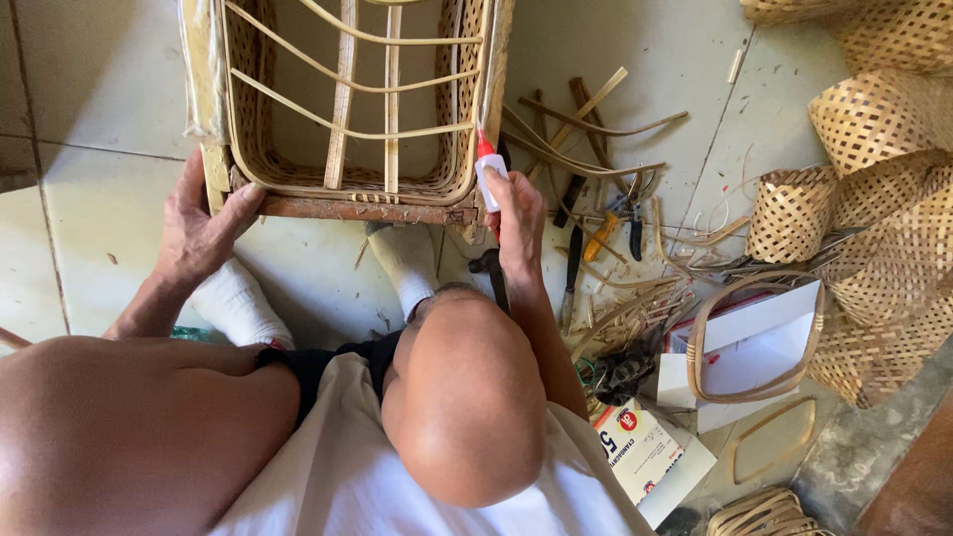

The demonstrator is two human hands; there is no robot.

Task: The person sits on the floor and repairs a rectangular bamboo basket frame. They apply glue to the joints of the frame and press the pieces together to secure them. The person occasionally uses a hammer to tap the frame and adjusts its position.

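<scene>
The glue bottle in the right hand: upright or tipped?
Upright: the glue bottle points its red nozzle up at the basket frame corner, held by the right hand.

Woven bamboo basket frame [347, 109] lies open on the tiled floor, wooden rim nearest. Small white glue bottle [490, 177], red nozzle up, touches its right corner.

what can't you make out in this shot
Head view, all of it:
- Basket frame: its far end is cut off by the top edge.
- Glue bottle: the lower part is hidden inside the right hand.
- Hammer: mostly hidden behind the right forearm and knee.
- Left hand: fingertips wrap behind the frame's corner.
- Woven baskets: cut off by the right edge.
</scene>
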